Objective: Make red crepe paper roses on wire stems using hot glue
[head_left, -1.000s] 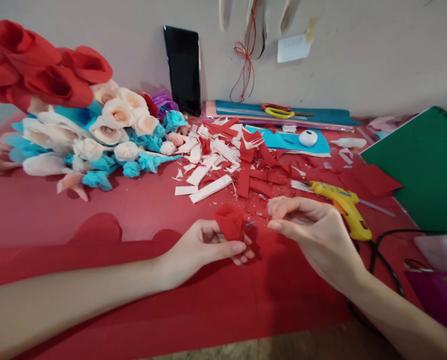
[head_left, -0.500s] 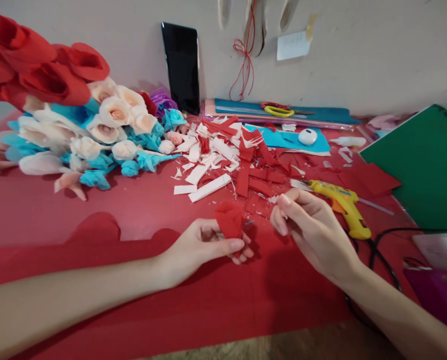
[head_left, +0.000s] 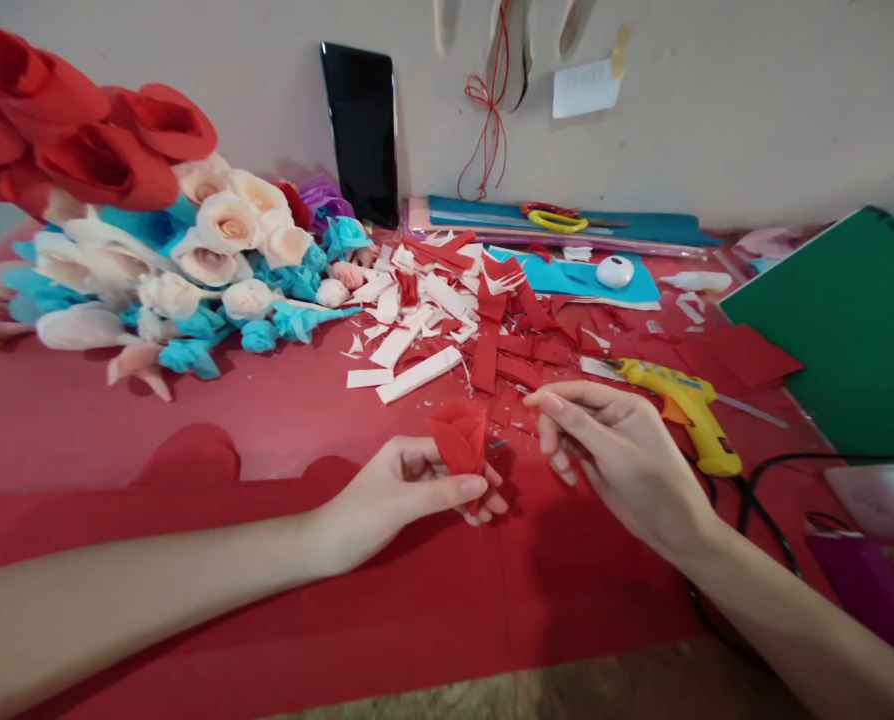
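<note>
My left hand [head_left: 406, 490] rests on the red sheet [head_left: 267, 590] and is closed on a small rolled red paper flower [head_left: 460, 440], pinched between thumb and fingers. My right hand [head_left: 616, 450] hovers just to the right of it, a short gap away, with the thumb laid over the curled fingers and nothing visible in them. A yellow glue gun [head_left: 691, 412] lies right behind the right hand.
A pile of red and white paper strips [head_left: 447, 315] lies beyond the hands. Paper roses in cream, blue and red [head_left: 192, 250] fill the left. A phone [head_left: 361, 130] leans on the wall. Scissors [head_left: 556, 220], a blue sheet [head_left: 567, 282], a green board [head_left: 844, 330] and a black cable [head_left: 762, 500] lie at the right.
My right hand has drawn its fingers in and shifted slightly towards the flower, thumb now extended over them. The left hand holds the red flower in the same place.
</note>
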Demonstrator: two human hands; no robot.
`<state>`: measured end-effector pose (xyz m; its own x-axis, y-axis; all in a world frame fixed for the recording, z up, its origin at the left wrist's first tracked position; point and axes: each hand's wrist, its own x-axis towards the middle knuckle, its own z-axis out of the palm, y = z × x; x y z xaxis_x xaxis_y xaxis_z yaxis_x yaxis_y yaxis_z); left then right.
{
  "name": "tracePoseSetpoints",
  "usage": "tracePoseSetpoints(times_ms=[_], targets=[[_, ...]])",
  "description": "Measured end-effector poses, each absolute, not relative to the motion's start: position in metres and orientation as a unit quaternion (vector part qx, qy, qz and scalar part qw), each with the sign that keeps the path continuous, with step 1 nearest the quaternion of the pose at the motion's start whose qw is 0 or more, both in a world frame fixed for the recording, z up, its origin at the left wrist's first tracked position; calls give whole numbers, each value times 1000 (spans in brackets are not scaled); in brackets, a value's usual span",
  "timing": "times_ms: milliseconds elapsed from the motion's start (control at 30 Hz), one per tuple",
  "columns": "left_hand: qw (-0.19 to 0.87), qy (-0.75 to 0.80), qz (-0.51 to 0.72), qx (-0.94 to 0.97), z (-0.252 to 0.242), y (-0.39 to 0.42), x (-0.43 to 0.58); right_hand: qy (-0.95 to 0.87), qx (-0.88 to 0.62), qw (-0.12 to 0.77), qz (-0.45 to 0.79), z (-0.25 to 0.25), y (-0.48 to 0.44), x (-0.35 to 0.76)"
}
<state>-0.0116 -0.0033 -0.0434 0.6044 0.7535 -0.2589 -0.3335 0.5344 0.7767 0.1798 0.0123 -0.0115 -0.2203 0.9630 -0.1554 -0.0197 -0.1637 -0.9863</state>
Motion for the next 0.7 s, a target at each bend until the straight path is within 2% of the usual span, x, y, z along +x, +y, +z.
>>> tracePoseSetpoints(times_ms=[367,533,700], targets=[[817,312,326,360,-43,-3,-12,-491,-423,415,638,-18,20,178],[820,308,325,357,-43,-3,-13,-515,-400,437,620,-19,22,179],[818,312,326,356,-43,-4,-12,-573,-433,420,555,-21,22,180]])
